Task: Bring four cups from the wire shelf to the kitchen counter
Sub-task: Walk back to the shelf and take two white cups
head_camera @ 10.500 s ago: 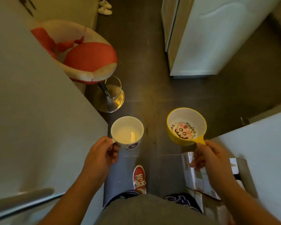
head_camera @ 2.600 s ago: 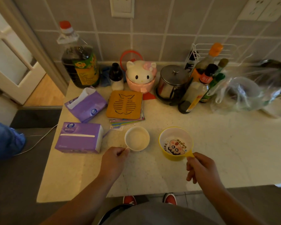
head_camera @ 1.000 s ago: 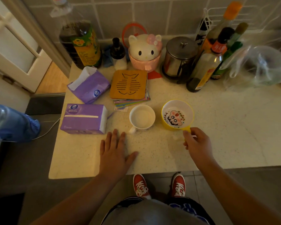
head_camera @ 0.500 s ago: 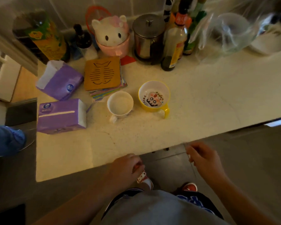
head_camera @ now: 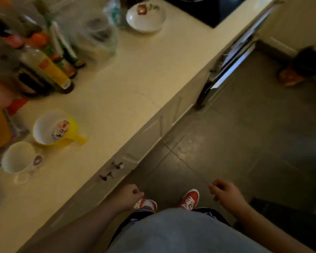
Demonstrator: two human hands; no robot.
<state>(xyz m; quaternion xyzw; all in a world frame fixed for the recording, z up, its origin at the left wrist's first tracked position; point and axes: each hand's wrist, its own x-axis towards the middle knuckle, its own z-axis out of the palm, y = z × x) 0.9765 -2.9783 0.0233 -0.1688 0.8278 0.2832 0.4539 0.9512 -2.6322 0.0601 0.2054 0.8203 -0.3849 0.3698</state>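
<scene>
Two cups stand on the pale kitchen counter [head_camera: 135, 73] at the left: a yellow cup with a cartoon print inside [head_camera: 53, 129] and a white mug [head_camera: 19, 158] just below-left of it. My left hand [head_camera: 129, 196] hangs low over the floor beside the counter front, fingers curled and holding nothing. My right hand [head_camera: 224, 193] is also down over the floor, fingers loosely curled and holding nothing. Both hands are well away from the cups. The wire shelf is not in view.
Bottles [head_camera: 49, 70] and a clear plastic bag [head_camera: 97, 33] crowd the counter's back left. A white bowl [head_camera: 144, 19] sits at the far end by a dark cooktop [head_camera: 208, 8]. Dark tiled floor [head_camera: 244, 134] stretches right; a dark object [head_camera: 303, 66] lies far right.
The view has swung right, away from the counter, so the cups have slid to the left edge. Both hands stay lowered and hold nothing; the image is blurred by motion.
</scene>
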